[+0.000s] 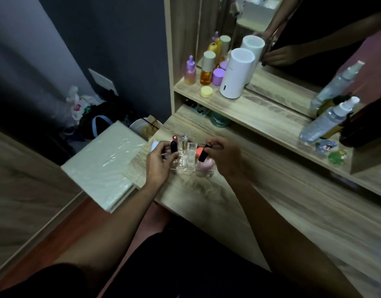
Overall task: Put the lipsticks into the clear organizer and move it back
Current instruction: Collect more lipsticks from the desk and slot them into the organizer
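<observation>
Here both sets of fingers grip a dark lipstick — the left hand one at the organizer's left end, the right hand another over its right side. Neither looks seated; a red-capped lipstick and a clear tube already stand inside. The organizer sits on the surface — moving back remains.

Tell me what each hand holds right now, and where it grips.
Left hand holds a black lipstick by its lower end. Right hand holds another black lipstick by its top, over the clear organizer.
</observation>
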